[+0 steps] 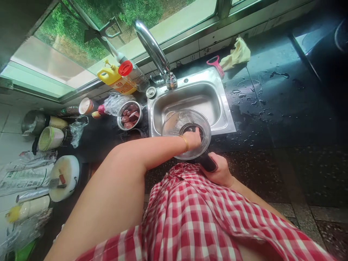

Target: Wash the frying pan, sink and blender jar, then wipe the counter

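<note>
A clear, wide-rimmed jug (170,127) with a dark round bottom is tilted over the front edge of the steel sink (209,99). My right hand (219,170) is wrapped round its black handle (207,161), close to my checked clothing. Inside the jug is my left hand (192,139), a gold bracelet (185,143) on its wrist. Its fingers look curled near the dark bottom, but they are mostly hidden, and I cannot make out what they hold.
Left of the sink stands a metal bowl (138,121) of dark red meat pieces. Behind rise a chrome faucet (152,45), a red-lidded jar (138,79) and a yellow pump bottle (116,81). A pink peeler (216,65) and a pale cloth (237,54) lie on the wet counter.
</note>
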Action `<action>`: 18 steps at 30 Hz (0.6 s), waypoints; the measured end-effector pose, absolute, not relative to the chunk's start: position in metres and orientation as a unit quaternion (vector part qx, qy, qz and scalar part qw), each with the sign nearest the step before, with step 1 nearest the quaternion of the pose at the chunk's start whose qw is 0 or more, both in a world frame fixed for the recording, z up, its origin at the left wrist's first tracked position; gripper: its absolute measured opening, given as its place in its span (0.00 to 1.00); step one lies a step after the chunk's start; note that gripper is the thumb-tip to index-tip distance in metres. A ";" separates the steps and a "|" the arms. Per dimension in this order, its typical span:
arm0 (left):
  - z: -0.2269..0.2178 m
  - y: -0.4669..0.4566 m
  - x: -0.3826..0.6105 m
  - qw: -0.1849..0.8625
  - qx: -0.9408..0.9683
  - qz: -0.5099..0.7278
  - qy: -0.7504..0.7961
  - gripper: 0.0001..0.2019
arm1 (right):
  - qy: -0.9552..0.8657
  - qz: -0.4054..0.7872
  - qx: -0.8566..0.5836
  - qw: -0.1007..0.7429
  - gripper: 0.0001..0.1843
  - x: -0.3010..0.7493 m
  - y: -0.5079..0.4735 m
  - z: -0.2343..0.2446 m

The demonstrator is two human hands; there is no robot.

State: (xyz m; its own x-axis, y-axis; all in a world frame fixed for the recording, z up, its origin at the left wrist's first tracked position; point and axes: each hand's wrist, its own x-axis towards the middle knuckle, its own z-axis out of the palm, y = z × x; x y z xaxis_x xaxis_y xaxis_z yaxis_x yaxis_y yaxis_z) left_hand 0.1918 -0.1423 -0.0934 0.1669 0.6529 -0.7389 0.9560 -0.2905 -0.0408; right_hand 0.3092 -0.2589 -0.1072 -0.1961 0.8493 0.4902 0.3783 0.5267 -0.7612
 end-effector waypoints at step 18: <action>-0.092 -0.117 0.190 0.290 0.639 -0.401 0.589 0.49 | -0.731 0.270 -0.420 0.465 0.08 0.311 -0.257 -0.107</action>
